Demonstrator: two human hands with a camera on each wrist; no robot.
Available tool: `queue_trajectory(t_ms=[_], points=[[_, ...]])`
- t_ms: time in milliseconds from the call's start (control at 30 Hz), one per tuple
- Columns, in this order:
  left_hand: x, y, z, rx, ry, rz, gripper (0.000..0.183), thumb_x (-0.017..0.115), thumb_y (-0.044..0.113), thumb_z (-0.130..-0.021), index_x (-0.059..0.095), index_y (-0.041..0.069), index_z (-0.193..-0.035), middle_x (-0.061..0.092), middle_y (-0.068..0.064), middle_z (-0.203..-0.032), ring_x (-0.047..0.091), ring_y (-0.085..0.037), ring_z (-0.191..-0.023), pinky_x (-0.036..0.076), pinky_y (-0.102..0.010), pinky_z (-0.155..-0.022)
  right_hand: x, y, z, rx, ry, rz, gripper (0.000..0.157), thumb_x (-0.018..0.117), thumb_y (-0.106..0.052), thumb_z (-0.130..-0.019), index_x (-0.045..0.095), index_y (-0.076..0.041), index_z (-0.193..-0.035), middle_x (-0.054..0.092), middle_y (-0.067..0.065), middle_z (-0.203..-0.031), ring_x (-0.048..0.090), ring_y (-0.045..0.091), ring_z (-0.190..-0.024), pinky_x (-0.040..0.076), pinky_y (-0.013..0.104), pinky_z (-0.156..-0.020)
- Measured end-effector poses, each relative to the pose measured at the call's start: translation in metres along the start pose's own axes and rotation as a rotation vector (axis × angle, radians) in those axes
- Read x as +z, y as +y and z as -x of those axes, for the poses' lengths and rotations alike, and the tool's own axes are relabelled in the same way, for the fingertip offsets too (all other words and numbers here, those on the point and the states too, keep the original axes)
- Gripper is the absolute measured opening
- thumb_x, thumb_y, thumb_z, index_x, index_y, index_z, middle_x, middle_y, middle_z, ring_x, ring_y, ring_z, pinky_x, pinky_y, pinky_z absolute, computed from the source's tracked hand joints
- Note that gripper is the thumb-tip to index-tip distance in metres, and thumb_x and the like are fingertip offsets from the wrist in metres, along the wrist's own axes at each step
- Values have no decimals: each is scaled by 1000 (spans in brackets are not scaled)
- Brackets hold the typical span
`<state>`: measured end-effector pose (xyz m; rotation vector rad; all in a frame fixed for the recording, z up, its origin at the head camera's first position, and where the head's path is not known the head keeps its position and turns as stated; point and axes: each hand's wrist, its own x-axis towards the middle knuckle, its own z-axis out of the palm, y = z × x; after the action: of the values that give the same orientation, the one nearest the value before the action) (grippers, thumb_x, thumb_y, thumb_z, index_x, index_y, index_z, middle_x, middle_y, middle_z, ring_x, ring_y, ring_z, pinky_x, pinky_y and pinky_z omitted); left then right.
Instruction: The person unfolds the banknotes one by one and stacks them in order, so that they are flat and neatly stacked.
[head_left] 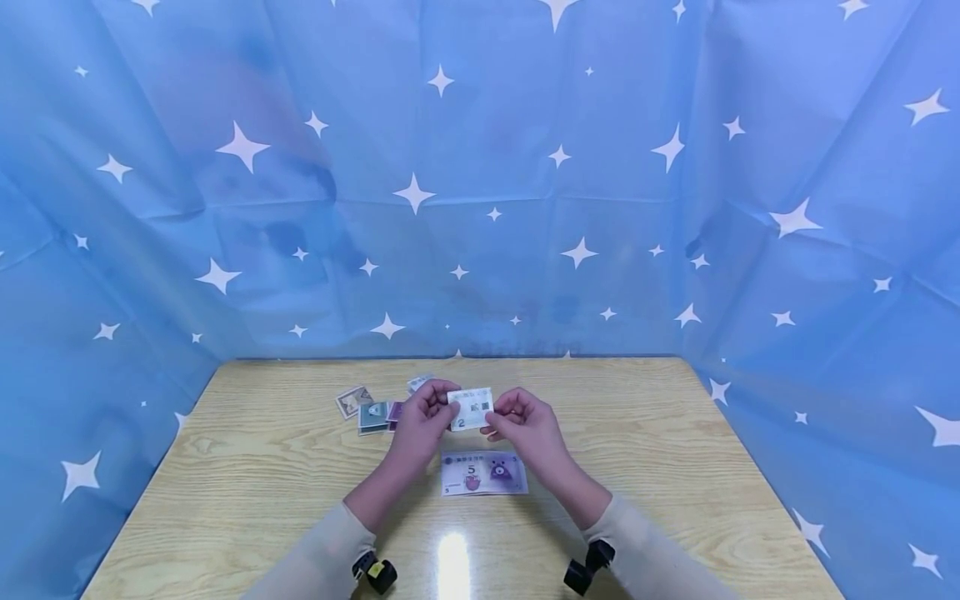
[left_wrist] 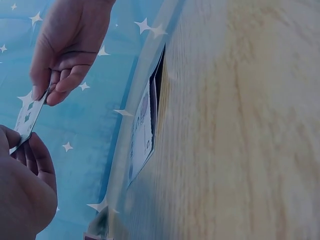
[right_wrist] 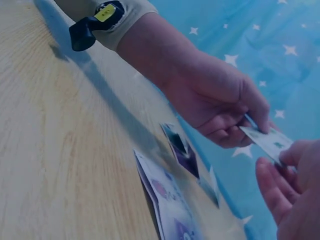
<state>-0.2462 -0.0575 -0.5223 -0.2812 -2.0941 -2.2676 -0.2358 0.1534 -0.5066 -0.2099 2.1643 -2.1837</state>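
Observation:
Between my two hands, above the table, is a small pale play banknote [head_left: 471, 409] with a "2" in its lower left corner. My left hand [head_left: 424, 417] pinches its left end between thumb and fingers. Its right end is pinched by my right hand [head_left: 525, 425]; the right wrist view shows both grips on the note [right_wrist: 270, 144]. Below the hands a larger purple banknote [head_left: 483, 473] marked "5" lies on the table. In the left wrist view this purple note [left_wrist: 142, 131] looks slightly raised, as if folded or stacked.
Left of my left hand lie a brownish note [head_left: 354, 402], a dark green note [head_left: 372, 417] and a purple piece [head_left: 395, 412], partly hidden by the hand. Another pale note [head_left: 418, 382] is behind it. A blue star-patterned cloth [head_left: 480, 250] surrounds the wooden table [head_left: 637, 467].

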Motion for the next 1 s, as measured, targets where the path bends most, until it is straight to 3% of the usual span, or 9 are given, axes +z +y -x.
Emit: queue_trajectory(t_ms=[167,333,467,567,733,1000], points=[[-2,-1,-1,34,-9,-40,23,70,-1,-104,74,6,-126,58,-7,-98,52,-14,-77,45,-20,-65,-2,2,3,-12,10,57,11,76,2,-101,67,4,-108,74,14,-96,77,21,-84,67,35,-77],[-3,-2,-1,40,-33,-54,21,73,1,-103,77,7,-123,60,-7,-99,54,-15,-78,47,-21,-66,-9,-1,-1,-65,19,126,17,75,1,-102,70,1,-119,72,14,-102,70,21,-86,66,35,-77],[-1,0,1,26,-48,-51,20,75,0,-101,77,6,-121,62,-7,-97,55,-14,-77,48,-21,-65,-15,-6,-5,-81,-52,167,30,73,1,-104,70,1,-133,72,16,-109,71,23,-87,67,47,-83],[0,1,2,26,-67,-51,20,75,0,-101,77,5,-121,63,-7,-96,54,-13,-76,48,-20,-64,-17,-10,-6,-68,-118,199,28,72,-2,-106,72,0,-134,75,16,-112,72,23,-86,66,52,-84],[2,1,4,25,-76,-82,21,74,1,-102,77,6,-123,66,-9,-97,55,-14,-76,47,-20,-63,-19,-12,-7,-64,-157,237,19,73,-5,-107,77,-5,-125,78,14,-105,71,22,-84,66,46,-82],[0,2,4,72,-103,-236,22,80,13,-102,78,16,-124,64,-4,-96,61,-21,-88,56,-27,-72,-18,-13,-7,-77,-158,312,19,75,-7,-106,79,-9,-124,75,11,-93,71,42,-85,65,53,-81]])
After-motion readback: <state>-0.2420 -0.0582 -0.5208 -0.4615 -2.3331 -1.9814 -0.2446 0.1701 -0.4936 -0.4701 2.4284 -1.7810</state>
